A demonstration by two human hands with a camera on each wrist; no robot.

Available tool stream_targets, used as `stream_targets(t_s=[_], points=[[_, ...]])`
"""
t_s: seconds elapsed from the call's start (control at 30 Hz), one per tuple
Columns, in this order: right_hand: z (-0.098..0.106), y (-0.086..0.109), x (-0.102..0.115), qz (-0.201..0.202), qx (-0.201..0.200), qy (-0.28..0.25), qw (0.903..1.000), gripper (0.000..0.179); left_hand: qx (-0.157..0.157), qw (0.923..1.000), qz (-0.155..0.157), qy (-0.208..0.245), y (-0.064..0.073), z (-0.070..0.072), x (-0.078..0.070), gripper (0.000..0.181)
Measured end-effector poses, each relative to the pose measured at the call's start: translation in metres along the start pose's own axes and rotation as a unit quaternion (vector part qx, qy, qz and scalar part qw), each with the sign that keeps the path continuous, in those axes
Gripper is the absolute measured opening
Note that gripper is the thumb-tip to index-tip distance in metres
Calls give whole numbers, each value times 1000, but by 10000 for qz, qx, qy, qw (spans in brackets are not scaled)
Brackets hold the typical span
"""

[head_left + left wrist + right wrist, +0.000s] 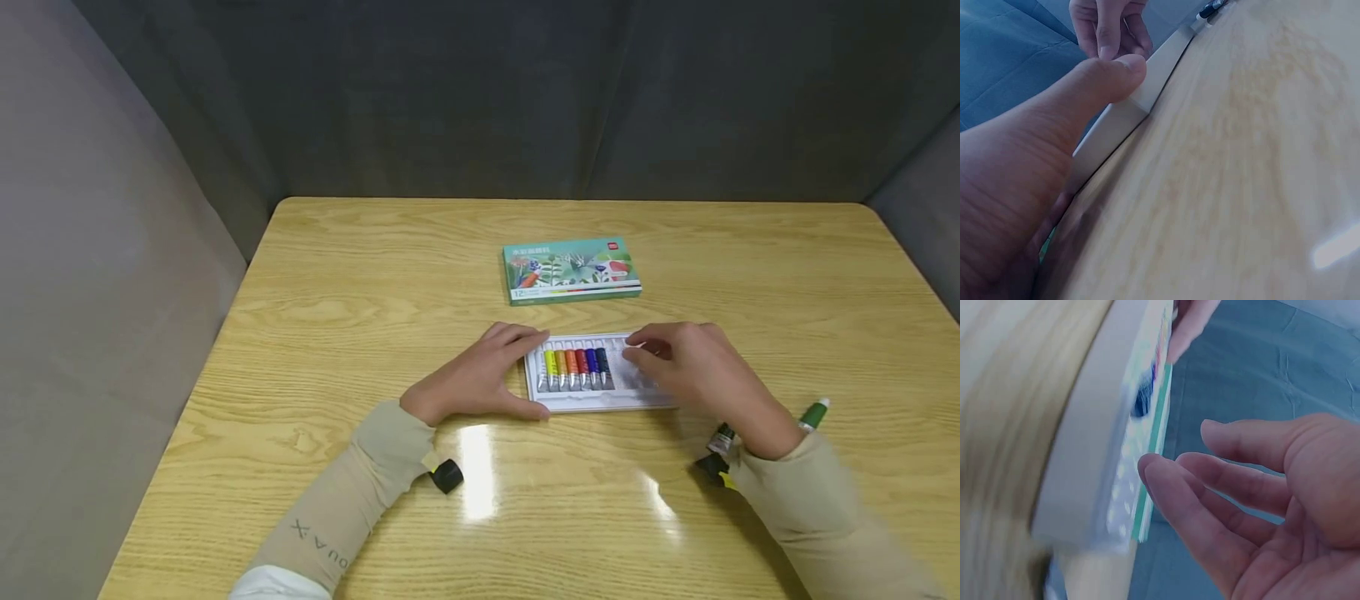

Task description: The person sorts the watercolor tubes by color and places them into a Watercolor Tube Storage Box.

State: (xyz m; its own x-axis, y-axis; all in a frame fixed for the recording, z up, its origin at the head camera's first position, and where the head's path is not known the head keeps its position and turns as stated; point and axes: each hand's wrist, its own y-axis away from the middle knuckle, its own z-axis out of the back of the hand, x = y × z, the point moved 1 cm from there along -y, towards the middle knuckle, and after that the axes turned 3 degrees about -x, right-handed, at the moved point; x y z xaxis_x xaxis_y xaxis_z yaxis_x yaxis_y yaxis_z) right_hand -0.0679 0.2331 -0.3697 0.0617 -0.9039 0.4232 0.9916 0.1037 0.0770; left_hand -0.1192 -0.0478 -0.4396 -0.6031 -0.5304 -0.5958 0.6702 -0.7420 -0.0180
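Observation:
A white plastic tray point(592, 405) of paint tubes lies on the table. A row of several tubes point(573, 371), running from yellow through orange and red to blue and a dark one, fills its left part. My left hand point(480, 375) holds the tray's left end, thumb at the front edge and fingers at the back. In the left wrist view the thumb point(1125, 72) rests against the tray's side wall. Over the tray's right part hovers my right hand point(693, 367). In the right wrist view its fingers point(1179, 500) are loosely bent, apart from the thumb, with nothing between them.
Behind the tray lies a green illustrated paint box point(573, 271). Next to my right wrist are a loose dark tube point(722, 438) and a green tube with a white cap point(814, 413), partly hidden by the arm. A dark cloth point(465, 100) hangs behind the table.

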Motion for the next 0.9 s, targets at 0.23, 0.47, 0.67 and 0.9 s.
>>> stream_targets(t_s=[0.23,0.47,0.67,0.9], points=[[18,9,-23,-132,-118,195,9997,33,-23,10000,26,5,0,0,0,110],[29,18,-51,-296,-7,339,9990,39,-6,10000,37,24,0,0,-1,109],[37,24,-72,-368,154,381,9985,45,22,10000,44,12,1,1,-2,110],[46,34,-98,-548,526,605,9953,42,2,10000,23,-4,1,1,-2,109]])
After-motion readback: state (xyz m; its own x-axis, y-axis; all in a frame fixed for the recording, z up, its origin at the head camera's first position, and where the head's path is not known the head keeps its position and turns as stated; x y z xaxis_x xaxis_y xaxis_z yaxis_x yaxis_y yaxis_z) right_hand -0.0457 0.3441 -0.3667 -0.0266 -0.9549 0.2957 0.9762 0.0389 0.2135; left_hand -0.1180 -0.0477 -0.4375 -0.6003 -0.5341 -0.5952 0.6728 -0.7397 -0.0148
